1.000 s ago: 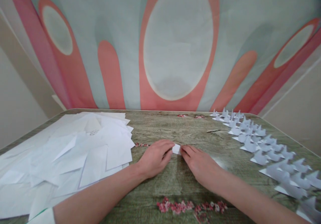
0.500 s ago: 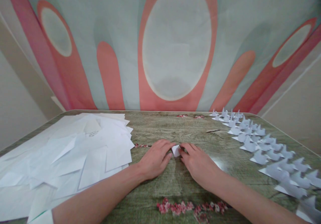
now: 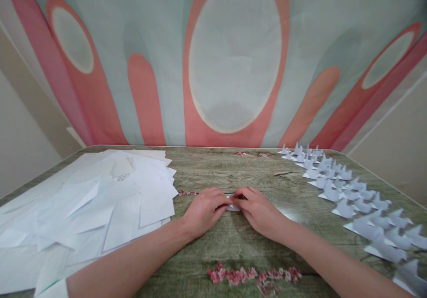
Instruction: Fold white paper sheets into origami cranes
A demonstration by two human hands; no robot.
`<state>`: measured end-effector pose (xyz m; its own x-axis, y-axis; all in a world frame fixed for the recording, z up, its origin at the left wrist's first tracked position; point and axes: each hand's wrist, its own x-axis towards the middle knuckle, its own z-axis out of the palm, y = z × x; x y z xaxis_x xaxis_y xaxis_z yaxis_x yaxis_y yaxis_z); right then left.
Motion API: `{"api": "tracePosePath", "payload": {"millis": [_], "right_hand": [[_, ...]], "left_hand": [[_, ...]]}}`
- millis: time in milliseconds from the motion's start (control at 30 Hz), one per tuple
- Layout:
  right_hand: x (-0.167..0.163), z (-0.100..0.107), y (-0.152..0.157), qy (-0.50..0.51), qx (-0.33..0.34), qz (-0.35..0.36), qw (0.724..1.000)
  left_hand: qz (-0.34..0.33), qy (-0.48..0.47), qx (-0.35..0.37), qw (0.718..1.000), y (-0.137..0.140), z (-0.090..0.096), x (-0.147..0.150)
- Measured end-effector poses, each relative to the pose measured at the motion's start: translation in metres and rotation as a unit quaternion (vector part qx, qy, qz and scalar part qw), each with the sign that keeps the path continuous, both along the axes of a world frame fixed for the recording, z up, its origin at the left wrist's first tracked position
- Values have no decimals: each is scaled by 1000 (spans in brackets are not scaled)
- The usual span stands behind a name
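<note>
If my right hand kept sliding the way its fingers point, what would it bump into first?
The right hand points left across the small folded paper, so it would probably meet the left hand first; their fingertips already look almost touching, though depth is hard to judge.

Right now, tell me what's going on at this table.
A person is folding a small piece of white paper on the table, pressing it down between the fingertips of the left hand and the right hand. On the person's left lies a loose pile of white sheets. Along the right side stand rows of small folded paper figures. A pink and grey cloth hangs behind the table.
</note>
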<state>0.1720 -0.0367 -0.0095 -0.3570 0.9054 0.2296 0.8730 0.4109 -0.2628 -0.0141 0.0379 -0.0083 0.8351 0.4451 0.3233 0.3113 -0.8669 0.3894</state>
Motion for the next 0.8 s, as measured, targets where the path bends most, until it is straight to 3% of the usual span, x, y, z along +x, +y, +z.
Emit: {"api": "tracePosePath", "payload": {"millis": [400, 800], "right_hand": [[4, -3, 9, 169, -42, -2, 985], [8, -13, 15, 213, -64, -5, 975]], "left_hand": [[-10, -2, 3, 1000, -1, 3, 1], [-3, 19, 1, 1000, 3, -2, 0]]}}
